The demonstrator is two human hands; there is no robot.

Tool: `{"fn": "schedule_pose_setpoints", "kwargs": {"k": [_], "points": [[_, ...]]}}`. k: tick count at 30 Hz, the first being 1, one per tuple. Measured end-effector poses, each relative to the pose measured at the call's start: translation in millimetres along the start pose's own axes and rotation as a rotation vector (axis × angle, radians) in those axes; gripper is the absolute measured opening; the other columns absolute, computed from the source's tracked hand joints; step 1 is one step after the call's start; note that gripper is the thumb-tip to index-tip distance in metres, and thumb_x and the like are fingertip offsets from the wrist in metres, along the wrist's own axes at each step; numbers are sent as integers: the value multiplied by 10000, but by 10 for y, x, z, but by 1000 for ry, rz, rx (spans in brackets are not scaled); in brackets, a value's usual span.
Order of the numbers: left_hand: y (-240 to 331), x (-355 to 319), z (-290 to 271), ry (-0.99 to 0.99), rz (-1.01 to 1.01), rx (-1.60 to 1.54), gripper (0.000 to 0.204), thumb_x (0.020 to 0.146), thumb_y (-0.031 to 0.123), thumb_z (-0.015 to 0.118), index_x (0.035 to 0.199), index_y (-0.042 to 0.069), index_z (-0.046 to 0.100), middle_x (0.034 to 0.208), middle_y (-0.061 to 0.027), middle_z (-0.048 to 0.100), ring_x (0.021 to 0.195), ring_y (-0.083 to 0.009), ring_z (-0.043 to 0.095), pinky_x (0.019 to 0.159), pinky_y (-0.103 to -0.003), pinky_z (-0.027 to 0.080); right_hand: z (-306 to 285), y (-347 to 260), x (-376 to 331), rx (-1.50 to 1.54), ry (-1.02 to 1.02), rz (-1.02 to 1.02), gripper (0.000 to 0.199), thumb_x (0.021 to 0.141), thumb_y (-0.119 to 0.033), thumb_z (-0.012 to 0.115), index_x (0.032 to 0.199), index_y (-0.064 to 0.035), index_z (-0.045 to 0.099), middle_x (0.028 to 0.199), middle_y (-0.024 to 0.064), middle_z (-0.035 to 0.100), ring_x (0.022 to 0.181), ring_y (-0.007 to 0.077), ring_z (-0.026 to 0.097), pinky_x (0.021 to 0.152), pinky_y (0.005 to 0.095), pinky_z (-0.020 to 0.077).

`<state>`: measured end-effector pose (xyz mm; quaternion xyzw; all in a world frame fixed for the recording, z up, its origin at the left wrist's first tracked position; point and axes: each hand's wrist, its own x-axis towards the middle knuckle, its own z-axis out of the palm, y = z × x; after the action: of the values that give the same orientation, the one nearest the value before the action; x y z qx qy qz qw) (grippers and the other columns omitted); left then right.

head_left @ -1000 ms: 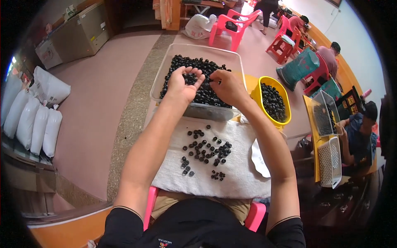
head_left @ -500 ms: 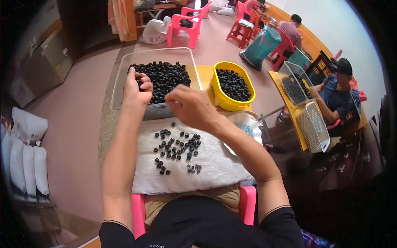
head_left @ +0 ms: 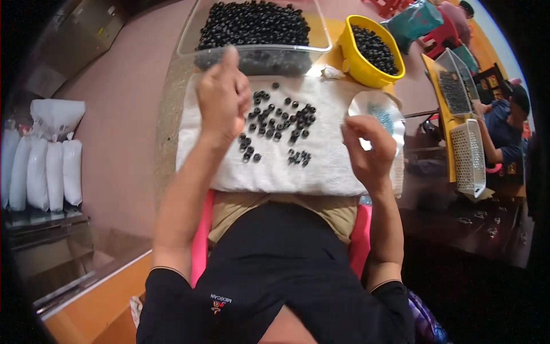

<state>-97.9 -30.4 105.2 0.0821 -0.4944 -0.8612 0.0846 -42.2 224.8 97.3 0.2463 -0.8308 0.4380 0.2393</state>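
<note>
Left hand (head_left: pixel 222 97) hovers beside round black beads (head_left: pixel 276 123) scattered across white cloth (head_left: pixel 321 166).

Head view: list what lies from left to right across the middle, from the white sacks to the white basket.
White sacks → left hand → loose black beads on the white cloth → right hand → white basket.

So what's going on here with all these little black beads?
A seated person is working over a white towel spread on their lap, with black beads scattered on it. The left hand is raised over the towel's left side, loosely closed. The right hand hovers at the towel's right edge, fingers pinched. A clear tub and a yellow bowl, both holding more beads, sit just beyond the towel. Another person works at the far right.
</note>
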Motion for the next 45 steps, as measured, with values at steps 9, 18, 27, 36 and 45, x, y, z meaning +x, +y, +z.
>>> {"fn": "schedule_pose_setpoints", "kwargs": {"k": [9, 18, 27, 36, 45], "points": [[-879, -708, -379, -248, 487, 978, 469, 926, 297, 691, 596, 23, 503, 544, -103, 472, 460, -205, 472, 455, -384, 356, 75, 97, -609, 30, -14, 116, 130, 862, 47, 694, 978, 14, 645, 858, 94, 668, 739, 140, 628, 673, 254, 513], [-1082, -872, -217, -472, 915, 1483, 357, 839, 305, 746, 655, 101, 518, 630, -59, 507, 554, -235, 593, 475, -342, 497, 162, 211, -776, 15, -12, 22, 175, 823, 53, 715, 978, 3, 649, 850, 132, 675, 697, 210, 656, 623, 296, 525], [-1186, -818, -227, -489, 1003, 1572, 313, 809, 293, 758, 721, 112, 518, 705, -44, 494, 623, -195, 584, 505, -317, 509, 181, 197, -843, 8, -49, 27, 187, 806, 61, 710, 966, -12, 648, 833, 137, 681, 701, 263, 678, 611, 334, 529], [-1160, -829, -221, -505, 997, 1530, 278, 819, 265, 750, 767, 96, 535, 757, -53, 486, 699, -204, 547, 565, -315, 488, 256, 233, -865, -84, -102, -22, 164, 809, 25, 709, 949, -26, 640, 830, 126, 675, 684, 278, 671, 583, 348, 526], [-1156, -834, -257, -519, 969, 1479, 287, 822, 282, 752, 790, 69, 562, 795, -71, 536, 740, -249, 567, 621, -364, 494, 302, 237, -874, -120, -109, -44, 155, 806, 8, 711, 937, -33, 638, 836, 110, 667, 674, 274, 664, 577, 348, 527]]}}
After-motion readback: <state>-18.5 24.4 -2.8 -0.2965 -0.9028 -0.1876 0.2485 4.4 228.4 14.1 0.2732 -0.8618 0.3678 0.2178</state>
